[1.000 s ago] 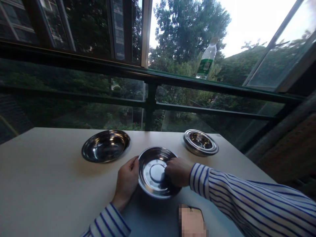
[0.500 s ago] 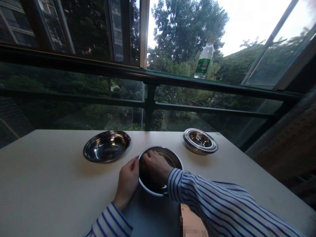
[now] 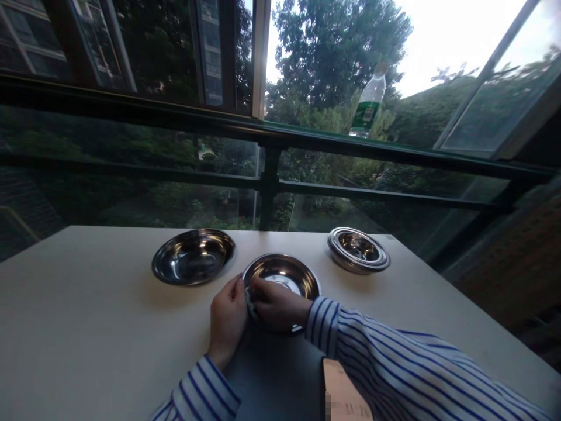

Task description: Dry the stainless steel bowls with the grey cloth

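Observation:
A shiny metal bowl (image 3: 302,275) is in front of me near the middle of the table. My left hand (image 3: 228,316) pinches its left rim between thumb and fingers. Inside the bowl, my right hand (image 3: 278,304) is closed, its curled fingers against the left inner wall. A pale sliver of something shows beside those fingers; what it is I cannot make out. Part of the bowl's near side is hidden by my right hand.
On the white table (image 3: 109,327), another metal bowl (image 3: 193,260) stands at the back left and a stack of metal bowls (image 3: 358,251) at the back right. A phone (image 3: 344,392) lies near my right forearm. A plastic bottle (image 3: 367,111) stands on the railing (image 3: 315,137).
The bowl has tilted, so its bright inner bottom now shows. My right hand has moved lower along the inner left wall. My left hand stays on the rim.

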The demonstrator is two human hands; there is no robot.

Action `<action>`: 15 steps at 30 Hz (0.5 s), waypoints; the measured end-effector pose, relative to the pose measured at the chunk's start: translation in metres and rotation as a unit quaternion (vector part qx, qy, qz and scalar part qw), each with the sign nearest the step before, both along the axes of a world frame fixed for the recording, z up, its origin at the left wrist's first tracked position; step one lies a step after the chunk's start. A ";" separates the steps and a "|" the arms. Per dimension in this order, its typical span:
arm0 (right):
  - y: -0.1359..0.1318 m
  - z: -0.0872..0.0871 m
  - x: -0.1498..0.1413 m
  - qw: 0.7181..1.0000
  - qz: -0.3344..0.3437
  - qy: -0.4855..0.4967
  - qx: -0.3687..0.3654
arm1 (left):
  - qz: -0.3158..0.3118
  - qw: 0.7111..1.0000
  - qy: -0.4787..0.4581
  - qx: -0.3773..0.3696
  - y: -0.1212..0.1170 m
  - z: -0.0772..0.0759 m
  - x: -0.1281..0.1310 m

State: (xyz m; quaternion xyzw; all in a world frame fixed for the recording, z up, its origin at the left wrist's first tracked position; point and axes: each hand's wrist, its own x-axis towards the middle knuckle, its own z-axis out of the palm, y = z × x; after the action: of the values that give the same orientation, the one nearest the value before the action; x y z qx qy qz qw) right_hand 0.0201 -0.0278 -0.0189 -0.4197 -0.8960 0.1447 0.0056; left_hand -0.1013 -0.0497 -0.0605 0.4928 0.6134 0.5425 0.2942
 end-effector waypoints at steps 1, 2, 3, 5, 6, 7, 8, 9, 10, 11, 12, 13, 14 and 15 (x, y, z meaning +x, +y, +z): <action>-0.003 0.004 0.009 0.999 0.032 -0.022 -0.024 | 0.002 1.000 0.002 -0.002 0.000 0.001 0.000; -0.005 0.008 0.021 0.996 0.057 -0.052 -0.044 | 0.002 1.000 0.003 -0.005 -0.001 0.001 0.000; -0.005 0.012 0.033 0.992 0.076 -0.085 -0.059 | -0.002 1.000 0.003 -0.007 -0.001 0.002 0.000; 0.000 0.020 0.055 0.985 0.081 -0.146 -0.052 | -0.012 1.000 0.001 -0.011 0.000 0.002 0.001; 0.005 0.022 0.062 0.983 0.072 -0.165 -0.033 | -0.015 1.000 -0.001 -0.011 0.000 0.002 0.001; 0.010 0.024 0.067 0.982 0.062 -0.176 -0.008 | -0.019 1.000 -0.003 -0.011 0.001 0.002 0.002; 0.017 0.025 0.069 0.982 0.054 -0.178 0.017 | -0.022 1.000 -0.005 -0.009 0.002 0.001 0.002; 0.024 0.025 0.067 0.983 0.049 -0.173 0.042 | -0.026 1.000 -0.007 -0.006 0.002 0.001 0.003; 0.031 0.025 0.063 0.984 0.049 -0.161 0.064 | -0.029 1.000 -0.008 -0.003 0.003 0.001 0.003; 0.037 0.024 0.056 0.985 0.053 -0.146 0.082 | -0.031 0.999 -0.009 0.001 0.004 0.001 0.002; 0.042 0.023 0.048 0.986 0.061 -0.127 0.095 | -0.033 0.999 -0.009 0.004 0.004 0.000 0.002; 0.046 0.021 0.039 0.986 0.072 -0.106 0.103 | -0.032 0.999 -0.008 0.008 0.005 0.000 0.001; 0.048 0.020 0.029 0.987 0.081 -0.083 0.109 | -0.029 0.999 -0.007 0.010 0.005 0.000 0.000; 0.048 0.019 0.019 0.988 0.089 -0.059 0.111 | -0.026 1.000 -0.007 0.012 0.005 -0.001 -0.002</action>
State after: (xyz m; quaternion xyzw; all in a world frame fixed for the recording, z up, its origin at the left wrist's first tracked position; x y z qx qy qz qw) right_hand 0.0396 0.0199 -0.0001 -0.3425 -0.9392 0.0194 -0.0136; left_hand -0.1031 -0.0448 -0.0617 0.5083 0.5921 0.5453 0.3060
